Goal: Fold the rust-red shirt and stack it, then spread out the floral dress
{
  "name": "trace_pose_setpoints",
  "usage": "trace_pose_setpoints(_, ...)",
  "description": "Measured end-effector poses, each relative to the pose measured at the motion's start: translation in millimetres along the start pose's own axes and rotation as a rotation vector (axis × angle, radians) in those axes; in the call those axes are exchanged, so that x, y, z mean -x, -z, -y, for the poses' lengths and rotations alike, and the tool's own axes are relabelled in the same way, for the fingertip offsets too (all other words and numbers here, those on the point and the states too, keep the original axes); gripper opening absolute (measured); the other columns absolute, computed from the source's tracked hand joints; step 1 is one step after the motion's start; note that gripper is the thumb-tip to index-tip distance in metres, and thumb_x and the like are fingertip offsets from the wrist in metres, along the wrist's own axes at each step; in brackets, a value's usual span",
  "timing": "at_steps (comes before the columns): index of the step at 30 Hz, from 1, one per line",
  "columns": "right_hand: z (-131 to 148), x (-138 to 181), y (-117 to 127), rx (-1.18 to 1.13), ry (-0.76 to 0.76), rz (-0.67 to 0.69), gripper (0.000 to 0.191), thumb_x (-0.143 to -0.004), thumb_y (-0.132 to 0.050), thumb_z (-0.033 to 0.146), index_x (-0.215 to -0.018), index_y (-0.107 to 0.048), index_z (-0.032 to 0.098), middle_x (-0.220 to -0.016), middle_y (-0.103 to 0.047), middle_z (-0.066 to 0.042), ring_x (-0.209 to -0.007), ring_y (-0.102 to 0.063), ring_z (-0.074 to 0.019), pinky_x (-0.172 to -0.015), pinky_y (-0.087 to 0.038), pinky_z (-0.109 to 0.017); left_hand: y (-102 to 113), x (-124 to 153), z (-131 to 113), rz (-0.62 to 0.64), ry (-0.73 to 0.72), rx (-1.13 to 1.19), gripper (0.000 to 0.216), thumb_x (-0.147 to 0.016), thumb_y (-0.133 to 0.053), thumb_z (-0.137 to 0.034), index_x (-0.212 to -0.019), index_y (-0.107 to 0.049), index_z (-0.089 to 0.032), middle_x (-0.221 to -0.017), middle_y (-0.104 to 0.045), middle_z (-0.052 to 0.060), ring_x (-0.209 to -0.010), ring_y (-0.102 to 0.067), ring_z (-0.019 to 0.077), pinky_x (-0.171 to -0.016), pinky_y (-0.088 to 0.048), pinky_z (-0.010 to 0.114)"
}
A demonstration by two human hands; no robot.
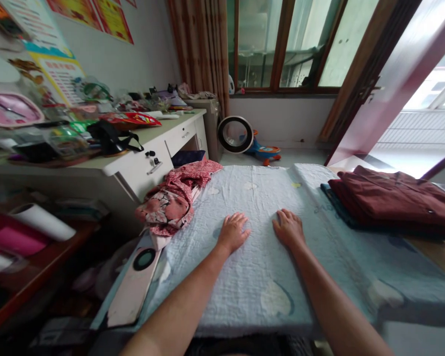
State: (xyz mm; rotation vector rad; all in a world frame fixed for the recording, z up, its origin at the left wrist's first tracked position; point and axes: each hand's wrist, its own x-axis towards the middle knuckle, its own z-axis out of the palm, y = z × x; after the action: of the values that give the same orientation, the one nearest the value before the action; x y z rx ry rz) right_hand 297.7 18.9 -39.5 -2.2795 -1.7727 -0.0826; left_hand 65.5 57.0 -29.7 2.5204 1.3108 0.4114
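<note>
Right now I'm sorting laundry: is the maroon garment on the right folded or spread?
Folded: the maroon garment lies in a neat layered rectangle, edges stacked.

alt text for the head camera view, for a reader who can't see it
The left hand and right hand lie flat, side by side, on a pale blue quilt. A crumpled red patterned cloth sits at its left edge, folded dark red clothes at its right, with a cluttered white desk further left.

Entry: person's own arms, lower centre of frame.
- Left forearm (185, 301), right forearm (330, 301): bare to the bottom edge, no sleeve in view.
- Left hand (233, 231), right hand (288, 228): bare, ungloved.
</note>
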Motion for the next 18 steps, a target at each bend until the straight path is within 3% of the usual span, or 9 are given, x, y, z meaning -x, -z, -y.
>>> trace_pose_setpoints(10, -5.6, -2.7, -7.0, -0.006, 0.008, -0.019, 0.045, -0.093, -0.045, 0.041, -0.130, -0.057, 0.017, -0.141, -0.053, -0.012, -0.130, -0.045, -0.0287, -0.109, -0.030, -0.040, -6.9, -2.2, 7.4, -0.087, -0.017, 0.095, 0.034, -0.087, -0.060, -0.031, -0.120, -0.064, -0.023, -0.140, -0.057, 0.006, -0.133, -0.046, 0.0213, -0.116, -0.029, 0.041)
trace_pose_setpoints(14, -8.7, -4.2, -11.1, -0.018, 0.011, -0.036, 0.045, -0.093, -0.047, 0.040, -0.129, -0.058, 0.015, -0.140, -0.054, -0.012, -0.130, -0.046, -0.0293, -0.108, -0.030, -0.041, -9.5, -1.5, 15.5, -0.275, -0.036, 0.186, 0.025, -0.082, -0.061, -0.017, -0.106, -0.069, -0.019, -0.124, -0.066, 0.008, -0.118, -0.058, 0.0205, -0.107, -0.042, 0.037)
trace_pose_setpoints(18, -11.2, -4.6, -14.0, -0.031, 0.027, -0.064, 0.045, -0.093, -0.048, 0.040, -0.128, -0.059, 0.015, -0.138, -0.055, -0.013, -0.128, -0.046, -0.0291, -0.107, -0.031, -0.042, 2.4, 2.1, 29.7, -0.526, 0.015, 0.088, 0.025, -0.080, -0.058, -0.010, -0.101, -0.069, -0.018, -0.121, -0.064, 0.010, -0.117, -0.056, 0.0248, -0.106, -0.042, 0.043)
